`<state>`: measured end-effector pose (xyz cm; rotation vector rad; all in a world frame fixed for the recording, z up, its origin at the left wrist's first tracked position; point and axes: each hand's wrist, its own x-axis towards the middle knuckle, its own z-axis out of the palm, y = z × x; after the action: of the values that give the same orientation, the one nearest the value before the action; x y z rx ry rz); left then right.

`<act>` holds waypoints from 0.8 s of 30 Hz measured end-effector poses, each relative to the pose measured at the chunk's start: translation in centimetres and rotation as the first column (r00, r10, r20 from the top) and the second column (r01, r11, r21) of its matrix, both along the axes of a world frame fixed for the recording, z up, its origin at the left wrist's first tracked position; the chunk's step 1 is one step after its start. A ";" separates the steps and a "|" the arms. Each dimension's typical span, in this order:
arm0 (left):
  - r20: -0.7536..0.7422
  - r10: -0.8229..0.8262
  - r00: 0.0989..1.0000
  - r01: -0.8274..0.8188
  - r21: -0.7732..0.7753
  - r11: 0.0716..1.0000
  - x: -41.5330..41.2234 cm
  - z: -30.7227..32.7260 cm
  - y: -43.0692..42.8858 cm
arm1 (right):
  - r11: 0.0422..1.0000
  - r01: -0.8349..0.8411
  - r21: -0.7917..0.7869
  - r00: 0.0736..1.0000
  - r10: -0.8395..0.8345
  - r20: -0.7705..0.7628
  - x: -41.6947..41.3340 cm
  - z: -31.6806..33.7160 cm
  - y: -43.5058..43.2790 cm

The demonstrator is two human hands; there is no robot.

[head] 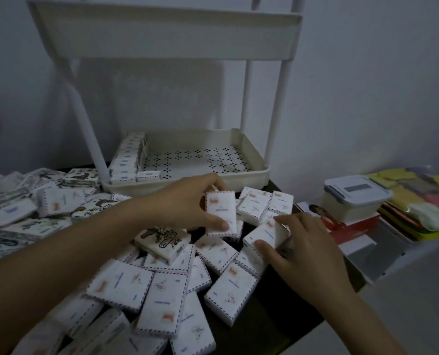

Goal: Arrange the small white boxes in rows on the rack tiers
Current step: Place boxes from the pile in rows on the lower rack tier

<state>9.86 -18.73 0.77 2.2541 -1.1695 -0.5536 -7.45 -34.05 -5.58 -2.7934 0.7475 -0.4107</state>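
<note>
loose boxes (121,285) lie heaped and overlapping on the counter (277,311). the right hand (303,249) has its fingers curled round a tilted box (264,233) in the heap; lifting it could drag neighbours off the edge. the left hand (185,201) pinches an upright box (219,211); set down carelessly, it may topple the standing row (128,160) in the rack's bottom tier (251,172).

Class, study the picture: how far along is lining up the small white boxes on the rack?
Done: one row of boxes down the left of the bottom tray, plus a single box starting a second. In hand: the left hand grips a raised box, the right hand grips a tilted box. Left: the big pile on the table; most of the tray is bare.
</note>
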 end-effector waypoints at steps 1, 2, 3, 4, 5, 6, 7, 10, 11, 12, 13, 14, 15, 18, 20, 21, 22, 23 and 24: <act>-0.032 0.008 0.999 -0.008 -0.021 1.000 0.3 0.1 0.1 | 0.998 -0.005 0.069 1.000 0.004 0.026 0.1 0.1 0.1; -0.051 0.013 0.999 -0.015 -0.037 0.999 0.6 0.2 0.2 | 0.988 -0.014 0.154 0.998 0.004 0.062 0.1 0.2 0.2; -0.059 0.016 0.998 -0.019 -0.055 0.998 0.8 0.4 0.3 | 0.970 -0.033 0.242 0.995 0.009 0.100 0.2 0.4 0.2; -0.065 0.022 0.998 -0.027 -0.076 0.997 1.0 0.5 0.3 | 0.945 -0.068 0.319 0.989 0.022 0.146 0.4 0.4 0.2; -0.083 0.032 0.996 -0.040 -0.101 0.994 1.3 0.5 0.4 | 0.914 -0.105 0.393 0.982 0.033 0.184 0.7 0.5 0.1; -0.120 0.048 0.992 -0.062 -0.122 0.991 1.5 0.5 0.4 | 0.871 -0.142 0.470 0.976 0.043 0.215 0.9 0.6 -0.1; -0.171 0.063 0.983 -0.087 -0.137 0.987 1.8 0.5 0.6 | 0.819 -0.183 0.543 0.970 0.059 0.238 1.2 0.9 -0.2; -0.309 0.110 0.945 -0.162 -0.148 0.976 3.0 0.5 0.9 | 0.746 -0.290 0.599 0.950 0.150 0.274 2.5 1.7 -0.5; -0.355 0.131 0.925 -0.195 -0.150 0.969 3.4 0.6 1.0 | 0.749 -0.316 0.582 0.944 0.186 0.274 3.1 2.1 -0.4; -0.401 0.155 0.903 -0.234 -0.156 0.960 3.9 0.8 1.1 | 0.746 -0.342 0.572 0.936 0.214 0.280 3.7 2.5 -0.4; -0.443 0.173 0.880 -0.269 -0.166 0.949 4.5 1.0 1.1 | 0.732 -0.364 0.576 0.928 0.232 0.293 4.4 2.8 -0.3; -0.481 0.185 0.857 -0.301 -0.176 0.937 5.0 1.3 1.2 | 0.711 -0.382 0.590 0.921 0.235 0.312 5.2 3.2 -0.3; -0.520 0.195 0.832 -0.332 -0.184 0.925 5.6 1.5 1.3 | 0.685 -0.393 0.613 0.915 0.225 0.335 6.1 3.6 -0.2; -0.641 0.210 0.738 -0.423 -0.196 0.885 7.5 2.4 1.2 | 0.650 -0.446 0.615 0.885 0.217 0.412 9.2 4.9 0.0; -0.704 0.213 0.677 -0.484 -0.208 0.850 8.5 3.1 1.1 | 0.653 -0.475 0.590 0.868 0.238 0.435 11.7 5.6 0.1; -0.721 0.216 0.658 -0.510 -0.216 0.833 9.1 3.4 1.0 | 0.643 -0.478 0.598 0.867 0.239 0.437 13.0 6.0 0.2; -0.728 0.222 0.648 -0.526 -0.218 0.822 9.6 3.7 0.9 | 0.622 -0.482 0.617 0.868 0.241 0.435 14.2 6.3 0.3; -0.709 0.247 0.660 -0.536 -0.215 0.816 10.2 3.9 0.8 | 0.602 -0.482 0.637 0.871 0.250 0.423 15.4 6.6 0.4; -0.643 0.314 0.699 -0.547 -0.198 0.813 10.8 4.1 0.7 | 0.589 -0.478 0.652 0.876 0.268 0.401 16.6 6.8 0.6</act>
<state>20.70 -18.01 4.89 1.7351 -0.3469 -0.6862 9.10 -33.50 1.21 -1.9700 0.1539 -0.2912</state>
